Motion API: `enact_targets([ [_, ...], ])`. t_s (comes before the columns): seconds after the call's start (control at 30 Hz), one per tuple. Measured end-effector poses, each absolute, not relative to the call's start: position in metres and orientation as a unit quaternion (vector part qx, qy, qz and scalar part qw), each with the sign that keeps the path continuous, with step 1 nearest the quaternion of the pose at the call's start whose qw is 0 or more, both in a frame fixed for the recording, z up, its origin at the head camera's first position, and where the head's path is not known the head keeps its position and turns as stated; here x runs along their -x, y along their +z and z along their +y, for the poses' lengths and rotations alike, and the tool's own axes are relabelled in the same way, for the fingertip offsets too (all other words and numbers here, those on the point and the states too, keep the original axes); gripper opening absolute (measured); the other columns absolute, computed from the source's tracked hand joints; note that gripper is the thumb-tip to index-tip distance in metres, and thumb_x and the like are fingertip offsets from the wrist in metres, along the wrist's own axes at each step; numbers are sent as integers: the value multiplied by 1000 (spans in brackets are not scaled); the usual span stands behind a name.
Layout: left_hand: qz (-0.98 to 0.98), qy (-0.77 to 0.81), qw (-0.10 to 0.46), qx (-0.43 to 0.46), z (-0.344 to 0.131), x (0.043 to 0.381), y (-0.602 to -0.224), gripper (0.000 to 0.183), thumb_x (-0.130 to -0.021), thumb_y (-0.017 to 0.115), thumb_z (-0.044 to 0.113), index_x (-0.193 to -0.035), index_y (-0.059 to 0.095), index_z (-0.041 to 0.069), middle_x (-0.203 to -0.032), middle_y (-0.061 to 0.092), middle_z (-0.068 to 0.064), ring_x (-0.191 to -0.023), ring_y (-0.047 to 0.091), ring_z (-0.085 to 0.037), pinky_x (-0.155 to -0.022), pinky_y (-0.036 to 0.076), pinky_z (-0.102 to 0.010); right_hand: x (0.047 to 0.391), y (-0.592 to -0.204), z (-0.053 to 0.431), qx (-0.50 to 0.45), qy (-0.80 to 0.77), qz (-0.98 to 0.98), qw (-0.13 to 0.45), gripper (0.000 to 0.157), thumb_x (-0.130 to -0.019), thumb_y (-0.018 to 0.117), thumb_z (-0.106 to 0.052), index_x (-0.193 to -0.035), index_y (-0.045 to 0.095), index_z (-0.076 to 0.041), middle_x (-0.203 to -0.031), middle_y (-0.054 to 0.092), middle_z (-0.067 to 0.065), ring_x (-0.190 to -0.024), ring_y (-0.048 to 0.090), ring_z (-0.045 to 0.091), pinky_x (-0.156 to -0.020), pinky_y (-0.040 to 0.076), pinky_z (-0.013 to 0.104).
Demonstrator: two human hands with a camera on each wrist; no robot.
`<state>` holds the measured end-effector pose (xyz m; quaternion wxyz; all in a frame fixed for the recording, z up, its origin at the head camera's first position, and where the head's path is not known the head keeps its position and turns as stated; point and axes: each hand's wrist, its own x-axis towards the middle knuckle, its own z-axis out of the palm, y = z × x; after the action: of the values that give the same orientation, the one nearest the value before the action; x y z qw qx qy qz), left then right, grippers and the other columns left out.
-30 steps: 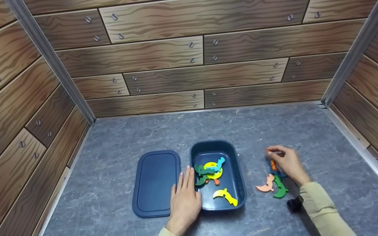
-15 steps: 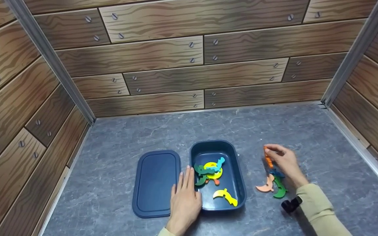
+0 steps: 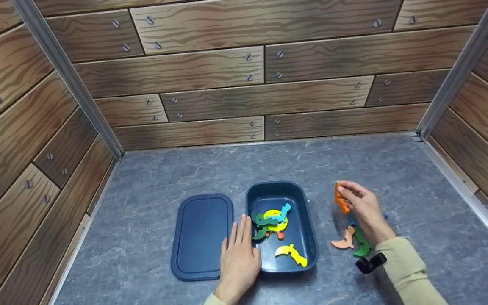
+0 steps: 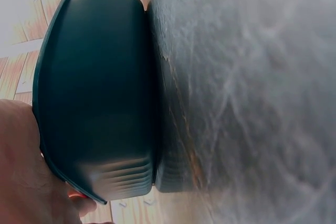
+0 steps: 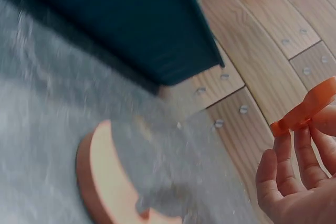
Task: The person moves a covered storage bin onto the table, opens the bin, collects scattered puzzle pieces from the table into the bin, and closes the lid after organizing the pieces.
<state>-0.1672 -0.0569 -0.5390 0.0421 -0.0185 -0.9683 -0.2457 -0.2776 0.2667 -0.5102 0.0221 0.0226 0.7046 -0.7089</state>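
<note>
My right hand (image 3: 364, 207) pinches an orange toy piece (image 3: 340, 199) between thumb and fingers, above the table to the right of the dark blue box (image 3: 311, 237). In the right wrist view the same orange piece (image 5: 310, 103) shows at the fingertips. Below that hand lie a peach curved piece (image 3: 344, 238), a green piece (image 3: 361, 243) and a blue piece mostly hidden by the hand. My left hand (image 3: 239, 260) lies with straight fingers along the box's left side. Inside the box are a yellow piece (image 3: 291, 255) and a pile of green, light blue and yellow-orange pieces.
The dark blue lid (image 3: 203, 237) lies flat on the grey table (image 3: 167, 173), left of the box and partly under the left hand's edge. Wood-patterned walls (image 3: 210, 97) enclose the table at the back and sides. A black wrist camera (image 3: 371, 263) sits at the right wrist.
My right hand has lifted the orange piece off the other pieces and moved it a little left, towards the box. The left hand stays in place.
</note>
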Motion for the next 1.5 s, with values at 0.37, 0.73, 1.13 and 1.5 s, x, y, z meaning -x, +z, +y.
enact_targets([
  [0.37,-968,-248,39,16,-56,168,-539,66,-94,46,17,-157,28,15,-162,22,3,-147,22,-27,-110,24,-61,271,-488,241,14,-742,670,26,49,-93,68,-33,-132,59,-6,-121,60,11,-100,62,21,-84,53,32],
  [0.73,-968,-250,34,17,-56,167,-539,68,-94,49,18,-157,27,16,-163,20,3,-147,21,-26,-111,23,-60,268,-478,214,41,-756,653,17,44,-93,69,-25,-128,60,1,-117,61,12,-97,62,22,-81,54,30],
  [1.13,-967,-249,43,21,-57,166,-539,67,-93,48,18,-157,28,16,-162,21,3,-147,21,-26,-110,24,-61,259,-478,186,108,-713,692,8,37,-94,67,-20,-123,63,3,-114,63,17,-96,59,26,-85,51,36],
  [1.5,-970,-241,32,19,-57,167,-537,68,-94,49,21,-158,26,16,-163,18,4,-148,18,-25,-111,22,-61,257,-483,162,196,-627,754,14,23,-96,65,-17,-116,69,-7,-109,65,16,-86,62,29,-73,54,33],
])
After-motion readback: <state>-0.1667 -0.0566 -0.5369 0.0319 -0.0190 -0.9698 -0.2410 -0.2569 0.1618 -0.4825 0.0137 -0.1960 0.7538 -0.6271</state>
